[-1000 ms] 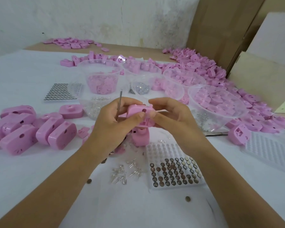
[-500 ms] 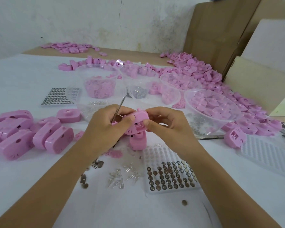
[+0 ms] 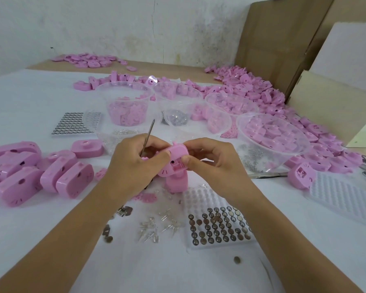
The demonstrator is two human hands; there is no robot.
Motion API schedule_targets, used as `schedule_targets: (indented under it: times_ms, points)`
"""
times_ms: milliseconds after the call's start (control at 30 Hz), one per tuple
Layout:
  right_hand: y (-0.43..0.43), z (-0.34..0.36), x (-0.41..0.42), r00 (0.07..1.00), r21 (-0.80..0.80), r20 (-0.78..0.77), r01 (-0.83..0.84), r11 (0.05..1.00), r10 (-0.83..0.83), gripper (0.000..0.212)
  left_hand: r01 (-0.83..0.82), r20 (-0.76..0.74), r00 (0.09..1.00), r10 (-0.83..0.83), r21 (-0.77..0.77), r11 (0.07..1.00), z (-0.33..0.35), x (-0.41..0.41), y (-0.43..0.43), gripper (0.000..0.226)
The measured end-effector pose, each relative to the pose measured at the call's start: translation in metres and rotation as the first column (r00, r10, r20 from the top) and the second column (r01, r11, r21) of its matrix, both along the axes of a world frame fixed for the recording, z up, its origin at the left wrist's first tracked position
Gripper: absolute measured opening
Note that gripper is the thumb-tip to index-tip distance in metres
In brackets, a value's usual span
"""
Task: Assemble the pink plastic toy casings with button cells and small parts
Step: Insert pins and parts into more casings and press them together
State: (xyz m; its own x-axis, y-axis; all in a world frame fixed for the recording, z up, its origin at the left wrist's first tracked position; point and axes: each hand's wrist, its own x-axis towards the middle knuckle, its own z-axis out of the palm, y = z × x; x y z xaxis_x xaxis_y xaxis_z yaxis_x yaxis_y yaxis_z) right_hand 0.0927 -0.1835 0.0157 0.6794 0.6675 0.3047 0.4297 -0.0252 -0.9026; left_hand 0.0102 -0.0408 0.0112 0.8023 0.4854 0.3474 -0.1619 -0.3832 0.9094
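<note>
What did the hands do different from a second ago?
The pink casing was tipped from level to slanted. The metal tool leans further right. The left hand and right hand kept holding the casing; nothing was let go.

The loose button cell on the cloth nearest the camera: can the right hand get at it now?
Probably yes: the button cell lies uncovered on the white cloth beside the right forearm. But the right hand is pinching the pink casing and would have to let go first.
</note>
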Motion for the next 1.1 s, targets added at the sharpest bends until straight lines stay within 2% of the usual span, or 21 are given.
schedule_targets:
  times_ms: [133, 300, 400, 467, 533, 600, 667, 700, 733, 800, 833, 933, 1000, 1100]
  points:
    - [-0.0001, 0.0004, -0.0006, 0.999, 0.009, 0.040, -0.019, 1.000, 0.018, 0.017, -0.017, 0.013, 1.000, 0.017, 0.004, 1.000, 0.0016, -0.0003, -0.0029, 0.004]
    - [-0.0007, 0.0007, -0.0001, 0.998, 0.017, 0.050, -0.031, 0.999, 0.030, 0.018, -0.002, 0.007, 1.000, 0.001, 0.006, 1.000, 0.0016, -0.0024, -0.0014, 0.007]
    - [-0.0014, 0.0031, 0.0031, 0.989, 0.071, -0.136, -0.057, 0.996, 0.067, 0.016, 0.042, -0.005, 0.999, -0.042, -0.043, 0.998, 0.0037, -0.0046, -0.0005, 0.018]
    - [-0.0018, 0.0051, 0.0047, 0.950, 0.153, -0.292, -0.064, 0.986, 0.107, 0.013, 0.135, 0.036, 0.991, -0.130, -0.201, 0.970, 0.0084, -0.0066, -0.0032, 0.015]
    - [-0.0019, 0.0053, 0.0053, 0.919, 0.213, -0.375, -0.041, 0.976, 0.120, 0.009, 0.206, 0.063, 0.979, -0.196, -0.302, 0.931, 0.0094, -0.0059, -0.0057, 0.019]
    - [-0.0024, 0.0054, 0.0038, 0.902, 0.250, -0.405, -0.046, 0.967, 0.148, 0.016, 0.168, 0.025, 0.985, -0.169, -0.315, 0.934, 0.0048, -0.0022, -0.0077, 0.015]
    - [-0.0036, 0.0065, 0.0026, 0.927, 0.246, -0.330, -0.097, 0.964, 0.177, 0.019, 0.091, 0.000, 0.995, -0.099, -0.411, 0.907, 0.0011, 0.0011, -0.0063, 0.035]
    - [-0.0045, 0.0069, 0.0026, 0.953, 0.213, -0.254, -0.114, 0.970, 0.167, 0.017, 0.070, -0.002, 0.997, -0.080, -0.469, 0.881, 0.0006, 0.0013, -0.0050, 0.040]
    - [-0.0053, 0.0061, 0.0035, 0.979, 0.164, -0.147, -0.115, 0.980, 0.140, 0.025, 0.078, 0.006, 0.996, -0.087, -0.514, 0.854, 0.0013, 0.0005, -0.0032, 0.040]
    - [-0.0052, 0.0032, 0.0036, 0.986, 0.078, 0.101, -0.139, 0.987, 0.131, 0.049, 0.182, 0.025, 0.979, -0.200, -0.542, 0.821, 0.0013, -0.0003, -0.0006, 0.031]
    - [-0.0039, 0.0024, 0.0020, 0.967, 0.062, 0.213, -0.154, 0.986, 0.137, 0.054, 0.240, 0.027, 0.963, -0.268, -0.543, 0.805, 0.0014, -0.0003, -0.0006, 0.031]
    - [-0.0013, 0.0002, -0.0004, 0.904, 0.094, 0.415, -0.154, 0.984, 0.103, 0.044, 0.329, 0.016, 0.924, -0.383, -0.546, 0.771, 0.0009, -0.0017, -0.0027, 0.036]
    - [-0.0015, 0.0012, -0.0003, 0.889, 0.115, 0.454, -0.133, 0.984, 0.067, 0.036, 0.328, 0.001, 0.919, -0.394, -0.555, 0.764, 0.0027, -0.0025, -0.0051, 0.036]
    - [-0.0015, 0.0000, -0.0023, 0.871, 0.116, 0.490, -0.089, 0.989, 0.021, 0.024, 0.242, -0.070, 0.941, -0.331, -0.545, 0.803, 0.0014, 0.0004, -0.0046, 0.041]
